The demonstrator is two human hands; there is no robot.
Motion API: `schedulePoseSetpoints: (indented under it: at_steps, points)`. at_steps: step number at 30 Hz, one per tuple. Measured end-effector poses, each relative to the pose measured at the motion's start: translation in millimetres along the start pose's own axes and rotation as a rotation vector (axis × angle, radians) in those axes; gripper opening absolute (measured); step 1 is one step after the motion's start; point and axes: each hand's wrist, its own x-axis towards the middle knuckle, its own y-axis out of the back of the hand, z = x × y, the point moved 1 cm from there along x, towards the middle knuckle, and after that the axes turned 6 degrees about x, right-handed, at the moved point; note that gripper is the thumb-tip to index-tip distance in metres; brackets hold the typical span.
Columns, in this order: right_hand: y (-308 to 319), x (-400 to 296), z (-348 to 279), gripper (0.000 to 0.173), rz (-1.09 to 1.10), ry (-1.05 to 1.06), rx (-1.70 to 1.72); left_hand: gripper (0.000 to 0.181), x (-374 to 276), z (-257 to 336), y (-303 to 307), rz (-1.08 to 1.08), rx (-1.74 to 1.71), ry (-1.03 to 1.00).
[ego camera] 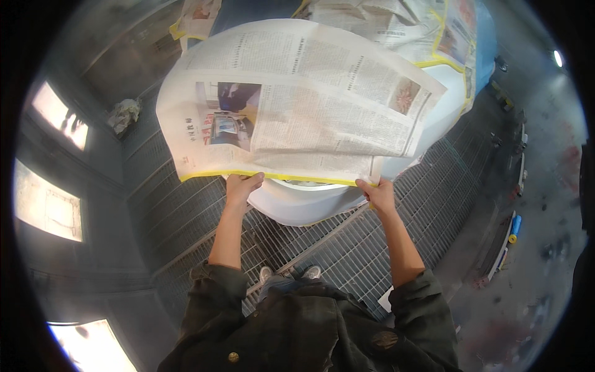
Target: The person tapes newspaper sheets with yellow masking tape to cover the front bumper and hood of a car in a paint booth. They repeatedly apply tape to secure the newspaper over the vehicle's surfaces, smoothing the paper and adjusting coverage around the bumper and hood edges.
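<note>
A large newspaper sheet (288, 93) is spread out before me, with yellow masking tape (307, 178) along its near edge. My left hand (244, 185) pinches the taped edge left of its middle. Near the right end of that edge, my right hand (377, 191) grips the tape and paper between thumb and fingers. Below and behind the sheet shows a white curved car body panel (302, 204); what the paper covers is hidden. Farther off, more newspaper (372, 28) is taped with yellow tape over the car, beside a blue surface (255, 14).
I stand on a metal floor grating (325, 260). Crumpled paper (124, 115) lies at the left. On the right, a blue roll (515, 228) lies beside a long narrow strip (497, 251). Bright lit panels (49, 200) line the left wall.
</note>
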Motion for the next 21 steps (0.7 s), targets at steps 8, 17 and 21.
schedulePoseSetpoints:
  at_steps: [8,17,21]
  points:
    - [-11,-12,0,0.024,0.02,-0.068,0.092,0.036,26,8,-4,-0.02,0.19,0.052]
    - [-14,-26,8,0.02,0.039,-0.133,0.173,0.037,38,14,-8,0.008,0.353,-0.01]
    - [-24,-43,8,0.017,0.072,-0.05,0.246,0.038,39,11,-8,0.048,0.434,-0.086]
